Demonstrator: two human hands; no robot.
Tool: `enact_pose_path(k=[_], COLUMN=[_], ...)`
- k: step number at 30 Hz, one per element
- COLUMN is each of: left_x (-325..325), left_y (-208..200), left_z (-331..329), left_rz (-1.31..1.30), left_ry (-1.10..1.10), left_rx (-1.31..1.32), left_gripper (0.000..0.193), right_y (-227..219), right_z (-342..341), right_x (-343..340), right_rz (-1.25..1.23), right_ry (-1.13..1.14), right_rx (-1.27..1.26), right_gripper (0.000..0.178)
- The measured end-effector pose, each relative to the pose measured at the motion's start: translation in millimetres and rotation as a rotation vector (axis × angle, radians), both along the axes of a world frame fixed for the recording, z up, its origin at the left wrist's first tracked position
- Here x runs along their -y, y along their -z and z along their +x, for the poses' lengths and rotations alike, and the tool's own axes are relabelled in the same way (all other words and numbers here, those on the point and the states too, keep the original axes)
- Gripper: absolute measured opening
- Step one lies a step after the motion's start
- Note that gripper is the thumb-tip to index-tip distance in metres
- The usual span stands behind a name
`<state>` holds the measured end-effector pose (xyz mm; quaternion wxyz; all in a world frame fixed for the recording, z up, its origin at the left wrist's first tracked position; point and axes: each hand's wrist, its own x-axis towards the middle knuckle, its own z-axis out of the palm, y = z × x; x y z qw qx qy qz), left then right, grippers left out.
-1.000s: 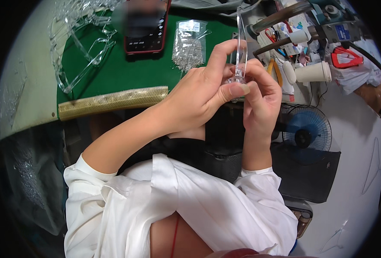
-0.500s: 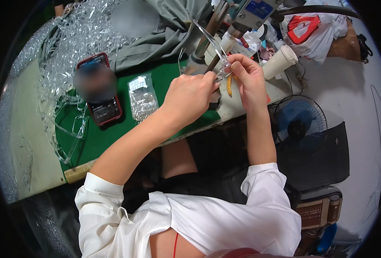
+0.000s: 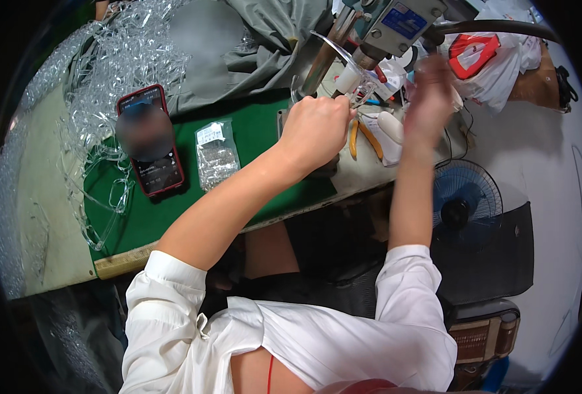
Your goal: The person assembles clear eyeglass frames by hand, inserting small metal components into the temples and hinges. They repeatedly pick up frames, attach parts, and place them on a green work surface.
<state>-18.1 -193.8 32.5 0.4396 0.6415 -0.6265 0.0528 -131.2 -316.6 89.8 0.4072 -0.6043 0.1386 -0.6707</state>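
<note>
My left hand (image 3: 317,131) is closed round a clear plastic eyeglass frame (image 3: 367,90), holding it under the head of a bench press (image 3: 402,27). One thin temple of the frame sticks up beside the press's metal column (image 3: 327,56). My right hand (image 3: 430,102) is raised to the right of the press, smeared by motion, so its fingers cannot be made out. Yellow-handled pliers (image 3: 368,139) lie on the bench between my hands, just beyond my left fingers.
A phone in a red case (image 3: 163,177) and a bag of small metal parts (image 3: 217,157) lie on the green mat (image 3: 258,200). Clear frames are heaped at the far left beside grey cloth (image 3: 265,59). Plastic bags (image 3: 511,72) and a blue fan (image 3: 465,200) are at the right.
My right hand has let go of the eyeglass frame and moved up and right. My left hand has shifted right and slightly up with the frame. The pliers are now more exposed.
</note>
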Motion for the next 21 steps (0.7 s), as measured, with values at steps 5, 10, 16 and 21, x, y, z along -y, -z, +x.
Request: enact_pose_path(k=[5,10,16,21], left_x=[0,2,-4,-83], left_y=[4,5,4,0], left_z=[1,-12,2,28], left_rz=[-0.024,-0.033,-0.05,-0.065], left_ry=[-0.009,-0.019,-0.016,0.122], left_rx=[-0.027,-0.067,-0.047,-0.313], left_gripper=[0.026,0.025,0.023,0.019], right_y=[-130,-42,-89,-60], right_z=[-27,-18,-11,4], right_x=[-3,-42,-54,-68], right_rz=[-0.226,-0.655,-0.391,-0.325], right_ry=[-0.702,-0.248,-0.229,0.001], right_rx=[0.088,0.262,0.214,0.161], right_gripper=[0.039,0.02,0.023,0.028])
